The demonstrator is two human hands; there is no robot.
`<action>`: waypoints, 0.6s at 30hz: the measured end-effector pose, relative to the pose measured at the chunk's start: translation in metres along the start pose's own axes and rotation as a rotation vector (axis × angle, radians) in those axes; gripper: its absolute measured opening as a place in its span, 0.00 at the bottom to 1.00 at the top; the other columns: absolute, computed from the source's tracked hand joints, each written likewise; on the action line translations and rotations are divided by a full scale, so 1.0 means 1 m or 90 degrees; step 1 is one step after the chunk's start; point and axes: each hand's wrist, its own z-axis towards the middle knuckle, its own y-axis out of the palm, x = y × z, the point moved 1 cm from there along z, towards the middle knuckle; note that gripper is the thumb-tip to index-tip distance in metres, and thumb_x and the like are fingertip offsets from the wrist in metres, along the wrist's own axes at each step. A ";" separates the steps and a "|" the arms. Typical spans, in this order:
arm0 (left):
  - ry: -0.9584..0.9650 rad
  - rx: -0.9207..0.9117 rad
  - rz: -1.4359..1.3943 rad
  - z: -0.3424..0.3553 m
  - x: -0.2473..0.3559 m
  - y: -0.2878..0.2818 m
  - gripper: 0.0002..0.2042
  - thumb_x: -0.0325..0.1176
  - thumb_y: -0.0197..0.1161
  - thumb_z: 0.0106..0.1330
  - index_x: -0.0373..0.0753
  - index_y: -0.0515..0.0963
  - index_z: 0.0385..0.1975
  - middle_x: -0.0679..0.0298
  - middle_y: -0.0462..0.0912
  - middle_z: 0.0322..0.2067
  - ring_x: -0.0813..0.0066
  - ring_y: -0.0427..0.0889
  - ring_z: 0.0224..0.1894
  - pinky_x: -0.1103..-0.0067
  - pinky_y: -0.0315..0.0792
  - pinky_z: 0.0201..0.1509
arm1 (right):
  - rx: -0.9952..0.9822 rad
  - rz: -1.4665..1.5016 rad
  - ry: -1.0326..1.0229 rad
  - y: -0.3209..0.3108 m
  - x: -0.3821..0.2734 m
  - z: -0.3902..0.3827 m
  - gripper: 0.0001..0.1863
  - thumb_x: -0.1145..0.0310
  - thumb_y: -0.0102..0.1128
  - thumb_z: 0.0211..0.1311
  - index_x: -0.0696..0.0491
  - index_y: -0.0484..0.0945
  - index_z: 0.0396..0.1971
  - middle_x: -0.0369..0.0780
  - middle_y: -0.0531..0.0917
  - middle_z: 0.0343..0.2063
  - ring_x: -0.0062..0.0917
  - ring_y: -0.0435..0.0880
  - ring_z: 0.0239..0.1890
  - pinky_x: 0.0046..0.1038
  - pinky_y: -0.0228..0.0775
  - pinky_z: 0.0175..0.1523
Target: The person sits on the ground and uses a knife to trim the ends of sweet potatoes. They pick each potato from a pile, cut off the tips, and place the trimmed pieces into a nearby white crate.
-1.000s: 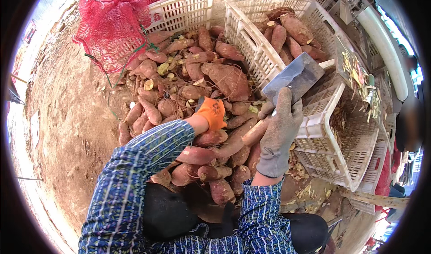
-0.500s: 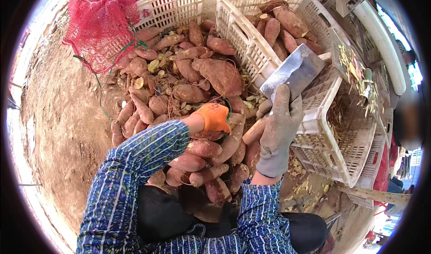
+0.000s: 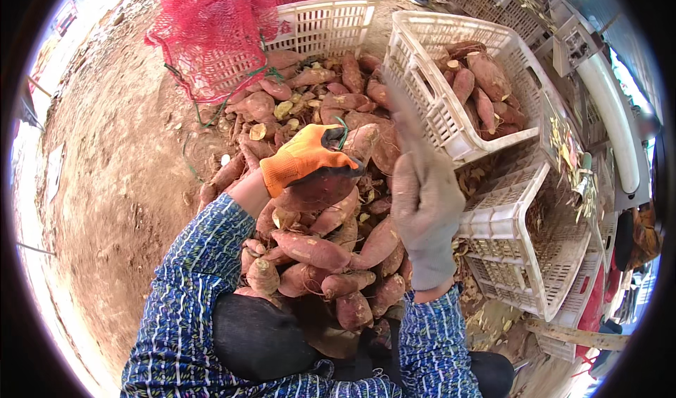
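Note:
My left hand (image 3: 308,159), in an orange glove with a dark palm, is closed around a sweet potato (image 3: 362,143) above the pile. One end of it sticks out past the fingers toward my right hand. A thin green string (image 3: 343,133) shows by the thumb. My right hand (image 3: 424,204), in a dirty grey glove, grips a cleaver (image 3: 408,113) just right of that sweet potato. Its blade is edge-on and smeared by motion, and the handle is hidden in the glove. Below both hands lies a heap of reddish sweet potatoes (image 3: 311,249).
A white crate (image 3: 451,134) at the far right holds several sweet potatoes. Red mesh netting (image 3: 211,35) drapes over another crate (image 3: 331,25) at the back. Tipped crates (image 3: 524,222) stand at right, with peelings on a board (image 3: 560,141). Bare dirt (image 3: 120,187) lies to the left.
My left hand has come up from the pile with a sweet potato. My right hand has turned the cleaver from broad side to edge-on. The whole view has shifted.

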 end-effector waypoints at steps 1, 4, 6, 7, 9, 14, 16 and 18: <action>-0.015 0.013 0.073 -0.001 0.006 0.000 0.16 0.35 0.74 0.52 0.33 0.75 0.31 0.73 0.75 0.25 0.85 0.71 0.32 0.82 0.69 0.35 | -0.027 -0.020 -0.039 0.000 -0.001 0.001 0.14 0.66 0.57 0.67 0.53 0.79 0.49 0.44 0.84 0.39 0.41 0.85 0.37 0.37 0.77 0.44; 0.031 -0.056 0.038 -0.027 0.018 0.012 0.26 0.28 0.72 0.51 0.31 0.74 0.52 0.71 0.79 0.32 0.87 0.73 0.36 0.83 0.72 0.39 | -0.317 -0.250 0.183 0.025 0.069 -0.028 0.12 0.66 0.57 0.65 0.52 0.78 0.47 0.41 0.84 0.37 0.35 0.85 0.35 0.35 0.77 0.40; 0.012 -0.031 0.117 -0.032 0.029 0.025 0.30 0.27 0.73 0.48 0.33 0.74 0.56 0.71 0.80 0.34 0.87 0.72 0.37 0.81 0.72 0.42 | -0.359 -0.115 0.368 0.020 0.086 -0.034 0.12 0.65 0.59 0.64 0.51 0.78 0.45 0.39 0.85 0.36 0.32 0.85 0.35 0.35 0.77 0.40; 0.004 -0.019 0.144 -0.038 0.035 0.022 0.32 0.27 0.73 0.47 0.33 0.73 0.57 0.71 0.79 0.33 0.86 0.71 0.36 0.81 0.72 0.42 | -0.305 0.088 0.471 0.026 0.073 -0.032 0.12 0.63 0.59 0.64 0.51 0.78 0.44 0.38 0.85 0.35 0.32 0.85 0.35 0.36 0.77 0.41; 0.073 -0.025 0.148 -0.047 0.057 0.031 0.34 0.29 0.74 0.45 0.34 0.73 0.57 0.67 0.80 0.32 0.80 0.75 0.34 0.79 0.73 0.42 | -0.223 0.375 0.473 0.044 0.078 -0.041 0.15 0.60 0.59 0.63 0.50 0.77 0.46 0.38 0.84 0.37 0.31 0.84 0.38 0.36 0.76 0.43; 0.441 -0.012 0.535 -0.062 0.090 0.053 0.46 0.42 0.78 0.40 0.35 0.66 0.64 0.52 0.70 0.60 0.57 0.70 0.63 0.69 0.61 0.67 | -0.087 0.863 0.333 0.082 0.049 -0.074 0.26 0.54 0.53 0.69 0.52 0.68 0.61 0.42 0.77 0.53 0.31 0.80 0.52 0.34 0.75 0.56; 0.447 0.074 0.495 -0.079 0.106 0.041 0.44 0.40 0.77 0.44 0.34 0.65 0.64 0.51 0.65 0.65 0.57 0.66 0.67 0.70 0.58 0.70 | -0.121 0.570 0.176 0.033 0.011 -0.032 0.25 0.54 0.50 0.73 0.55 0.68 0.61 0.42 0.77 0.54 0.31 0.80 0.53 0.32 0.76 0.56; 0.216 0.239 0.049 -0.087 0.039 0.024 0.45 0.40 0.74 0.51 0.37 0.58 0.69 0.54 0.58 0.68 0.58 0.64 0.67 0.63 0.59 0.71 | -0.119 0.854 0.463 0.067 0.014 -0.042 0.21 0.57 0.52 0.73 0.57 0.72 0.56 0.38 0.81 0.45 0.25 0.81 0.47 0.28 0.76 0.51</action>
